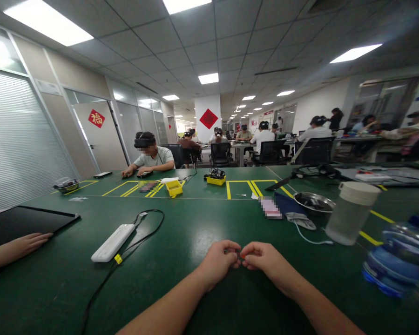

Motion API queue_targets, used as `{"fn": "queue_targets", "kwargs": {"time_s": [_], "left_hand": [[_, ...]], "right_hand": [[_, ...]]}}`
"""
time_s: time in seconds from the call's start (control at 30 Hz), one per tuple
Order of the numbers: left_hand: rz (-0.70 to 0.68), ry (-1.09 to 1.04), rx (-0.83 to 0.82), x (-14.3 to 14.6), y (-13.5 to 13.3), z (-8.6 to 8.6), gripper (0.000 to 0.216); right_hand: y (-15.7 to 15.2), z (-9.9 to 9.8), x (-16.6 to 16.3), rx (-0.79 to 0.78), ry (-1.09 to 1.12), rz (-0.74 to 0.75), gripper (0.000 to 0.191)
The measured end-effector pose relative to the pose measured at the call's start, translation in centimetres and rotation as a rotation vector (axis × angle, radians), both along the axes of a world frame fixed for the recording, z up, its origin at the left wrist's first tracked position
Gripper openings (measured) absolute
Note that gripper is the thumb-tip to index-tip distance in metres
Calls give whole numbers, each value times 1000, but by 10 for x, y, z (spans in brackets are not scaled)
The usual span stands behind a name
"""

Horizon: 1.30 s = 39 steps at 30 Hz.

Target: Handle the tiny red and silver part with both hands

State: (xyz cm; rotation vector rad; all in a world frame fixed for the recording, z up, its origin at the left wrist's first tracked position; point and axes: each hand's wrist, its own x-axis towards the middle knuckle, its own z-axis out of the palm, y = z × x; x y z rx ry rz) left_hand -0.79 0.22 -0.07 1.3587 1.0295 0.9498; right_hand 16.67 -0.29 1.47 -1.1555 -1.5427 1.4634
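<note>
My left hand (219,260) and my right hand (262,259) meet over the green table (181,288), just in front of me. Both are curled into a pinch, fingertips touching. Between them sits a tiny dark object with a red spot (240,255), too small to name. Each hand grips one side of it. My forearms reach in from the bottom edge.
A white power bank (113,242) with a black cable lies to the left. Another person's hand (21,245) rests near a black tablet (24,221). To the right stand a frosted lidded jug (352,213), a metal bowl (313,201) and a blue bottle (398,260). Seated people fill the room behind.
</note>
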Motion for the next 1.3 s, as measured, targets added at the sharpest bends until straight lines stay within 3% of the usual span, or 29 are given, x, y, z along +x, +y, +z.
{"fn": "queue_targets", "kwargs": {"time_s": [0.6, 1.3], "left_hand": [[-54, -14, -16, -1, 0, 0, 38], [5, -73, -26, 2, 1, -4, 30]], "right_hand": [[-1, 2, 1, -1, 18, 19, 16], [1, 0, -2, -30, 38, -54, 18]]}}
